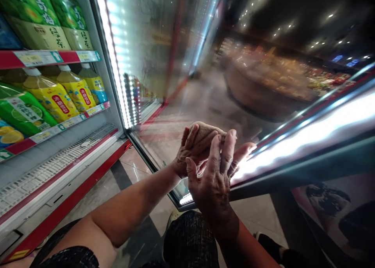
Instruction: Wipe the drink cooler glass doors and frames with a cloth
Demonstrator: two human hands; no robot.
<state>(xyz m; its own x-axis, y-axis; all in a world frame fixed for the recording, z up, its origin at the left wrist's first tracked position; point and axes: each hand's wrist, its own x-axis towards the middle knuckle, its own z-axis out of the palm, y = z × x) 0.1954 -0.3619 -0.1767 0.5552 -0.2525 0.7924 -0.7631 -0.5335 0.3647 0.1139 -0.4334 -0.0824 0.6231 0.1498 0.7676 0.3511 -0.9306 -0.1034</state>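
Observation:
My left hand (pixel 190 152) is closed on a brown cloth (pixel 206 132) and presses it against the glass of an open fridge door (pixel 181 84). My right hand (pixel 215 174) is raised just in front of it, fingers stretched out and slightly apart, touching the cloth and the back of the left hand near the door's lower edge. The glass looks misted and reflects the shop behind.
At left the open fridge (pixel 58 150) shows shelves with green and yellow drink bottles (pixel 49 98) and red price strips. A bright light strip (pixel 113 45) runs down the door frame. Another lit door edge (pixel 316 131) crosses the right. Tiled floor (pixel 134 170) lies below.

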